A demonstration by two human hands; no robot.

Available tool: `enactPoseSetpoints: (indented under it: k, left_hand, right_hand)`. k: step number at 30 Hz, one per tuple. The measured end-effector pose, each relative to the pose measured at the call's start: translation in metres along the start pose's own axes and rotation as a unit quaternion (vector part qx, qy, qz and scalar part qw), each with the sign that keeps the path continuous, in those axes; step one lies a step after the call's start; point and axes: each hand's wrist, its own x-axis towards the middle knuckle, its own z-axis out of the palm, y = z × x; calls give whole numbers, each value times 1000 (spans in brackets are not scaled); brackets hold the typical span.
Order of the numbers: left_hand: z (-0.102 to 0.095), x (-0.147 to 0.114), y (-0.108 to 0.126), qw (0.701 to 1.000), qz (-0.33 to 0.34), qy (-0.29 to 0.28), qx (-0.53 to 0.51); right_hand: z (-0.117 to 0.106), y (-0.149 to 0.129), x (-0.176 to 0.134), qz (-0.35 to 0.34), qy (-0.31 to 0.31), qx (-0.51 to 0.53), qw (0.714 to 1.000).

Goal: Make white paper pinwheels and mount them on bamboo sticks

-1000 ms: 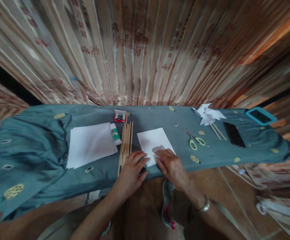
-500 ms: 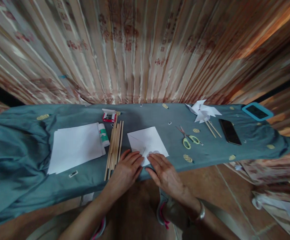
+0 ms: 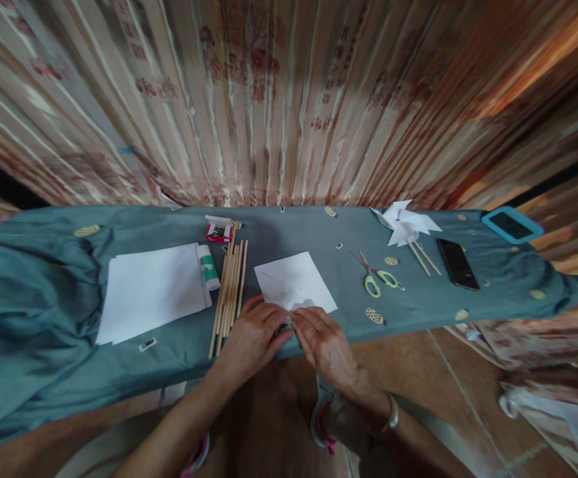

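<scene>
A square white sheet of paper (image 3: 296,279) lies on the table in front of me, with a faint line on its left part. Its near corner is between my hands and mostly hidden by the fingers. My left hand (image 3: 256,332) pinches that corner from the left, thumb below and fingers on top. From the other side my right hand (image 3: 326,342) grips the same corner, its fingertips touching those of my left hand. Just left of my left hand lie several thin wooden sticks (image 3: 229,285).
Left of the sticks are a glue stick (image 3: 208,267), a stack of white paper (image 3: 152,292) and a red box of small metal pieces (image 3: 219,230). To the right lie scissors (image 3: 374,273), a paper pinwheel (image 3: 403,222), a phone (image 3: 458,263) and a blue-framed device (image 3: 512,224).
My fingertips have come together at the paper's near corner and now pinch it, where before they lay flatter and apart on it. The sheet has hardly shifted.
</scene>
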Motion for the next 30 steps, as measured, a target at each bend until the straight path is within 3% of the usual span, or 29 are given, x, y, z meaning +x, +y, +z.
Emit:
enactPoseSetpoints:
  k: [7,15,20,30]
  left_hand:
    - [2,-1,1,996,-29,-35,-80]
    - [6,8,2,991,-65,-6,-120]
    - [10,9,0,989,-97,26,-109]
    - [17,5,-2,995,-78,33,-52]
  right_hand:
    - [-10,3,-3,47,-2,80,996]
    - [-10,3,3,120,12,147,982]
    - [-4,8,3,171,35,182,968]
    - [-2,14,10,300,33,167,939]
